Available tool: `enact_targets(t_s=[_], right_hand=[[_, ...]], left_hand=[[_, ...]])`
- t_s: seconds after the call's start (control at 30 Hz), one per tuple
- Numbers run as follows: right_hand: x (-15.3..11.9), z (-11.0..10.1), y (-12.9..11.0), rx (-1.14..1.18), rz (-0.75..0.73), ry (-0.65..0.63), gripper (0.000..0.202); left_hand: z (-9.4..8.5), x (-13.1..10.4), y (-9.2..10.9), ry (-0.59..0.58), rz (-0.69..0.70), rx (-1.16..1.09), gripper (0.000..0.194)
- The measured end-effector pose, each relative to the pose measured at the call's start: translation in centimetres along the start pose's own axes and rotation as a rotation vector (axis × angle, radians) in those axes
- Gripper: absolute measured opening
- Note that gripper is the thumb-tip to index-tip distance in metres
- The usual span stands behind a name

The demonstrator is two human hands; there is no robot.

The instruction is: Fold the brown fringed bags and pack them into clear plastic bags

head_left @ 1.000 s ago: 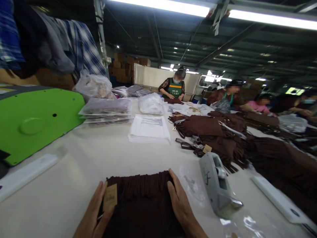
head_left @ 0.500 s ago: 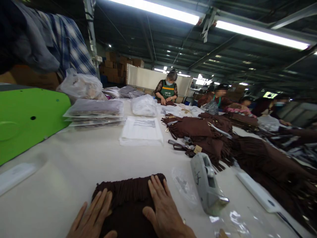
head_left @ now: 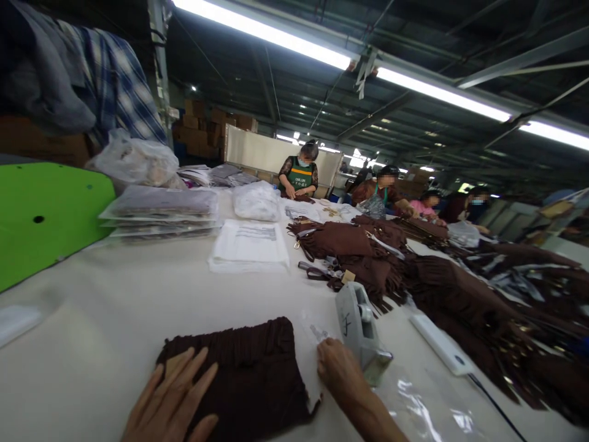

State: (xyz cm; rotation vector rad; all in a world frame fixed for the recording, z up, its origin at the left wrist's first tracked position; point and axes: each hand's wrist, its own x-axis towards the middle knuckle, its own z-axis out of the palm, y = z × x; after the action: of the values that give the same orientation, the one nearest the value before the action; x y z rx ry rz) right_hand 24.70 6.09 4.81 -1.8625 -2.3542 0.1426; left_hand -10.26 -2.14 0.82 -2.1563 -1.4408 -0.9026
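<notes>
A dark brown fringed piece (head_left: 253,374) lies flat on the pale table at the bottom centre. My left hand (head_left: 172,399) rests on its left part with the fingers spread; a bit of tan shows beside the fingers. To the right of the piece, my right hand (head_left: 340,368) is closed, its fingertips on a small clear plastic bag (head_left: 317,328) next to the grey tape dispenser (head_left: 356,325). How much of the bag is between the fingers is hidden.
White printed sheets (head_left: 248,245), packed plastic bags (head_left: 161,209) and a green board (head_left: 50,215) lie farther back and left. Brown fringed bags (head_left: 340,239) heap up on the right, near a white corded device (head_left: 442,344). Several people sit or stand beyond.
My right hand has left the brown piece, moved right to the small plastic bag and closed. My left hand stays on the piece. The view has shifted slightly right.
</notes>
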Motion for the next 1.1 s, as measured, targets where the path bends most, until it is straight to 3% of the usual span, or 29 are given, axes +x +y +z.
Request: enact_targets(t_s=[0.13,0.27,0.43,0.53,0.63,0.7,0.8,0.93,1.0,1.1], right_hand=[[1.6,-2.1,0.0,0.062,-0.007,0.02,0.026],[1.7,-7.5,-1.1,0.213,-0.089,-0.026,0.023],[-0.8,-14.4,-5.1,0.543,-0.304,-0.365,0.019],[-1.4,-16.0,-6.6,0.654,-0.409,-0.582,0.016],[-0.9,-15.7,-6.9,0.676,-0.429,-0.668,0.018],[-0.2,-15.1,-6.9,0.665,-0.411,-0.611,0.019],[1.2,-14.0,-7.4,0.541,-0.445,-0.328,0.016],[2.5,-11.8,-8.6,0.259,-0.639,0.12,0.013],[2.4,-9.4,-8.9,0.166,-0.779,0.236,0.017],[1.5,-5.0,-8.7,0.111,-0.887,0.243,0.02]], left_hand=[[-1.6,3.2,3.1,-0.07,0.058,-0.097,0.051],[-3.2,7.5,6.6,-0.191,-0.027,-0.345,0.053],[-5.6,13.7,9.0,-0.412,-0.099,-0.765,0.085],[-6.6,15.3,8.8,-0.6,-0.097,-1.028,0.076],[-6.6,14.8,7.6,-0.749,-0.127,-1.131,0.032],[-6.3,14.1,6.4,-0.741,-0.214,-1.093,0.013],[-6.3,13.2,4.0,-0.555,-0.291,-0.863,0.008],[-6.9,12.1,1.1,-0.244,-0.08,-0.458,0.014],[-6.6,10.6,0.6,-0.152,0.008,-0.364,0.019],[-5.0,7.2,0.9,-0.098,0.057,-0.304,0.023]])
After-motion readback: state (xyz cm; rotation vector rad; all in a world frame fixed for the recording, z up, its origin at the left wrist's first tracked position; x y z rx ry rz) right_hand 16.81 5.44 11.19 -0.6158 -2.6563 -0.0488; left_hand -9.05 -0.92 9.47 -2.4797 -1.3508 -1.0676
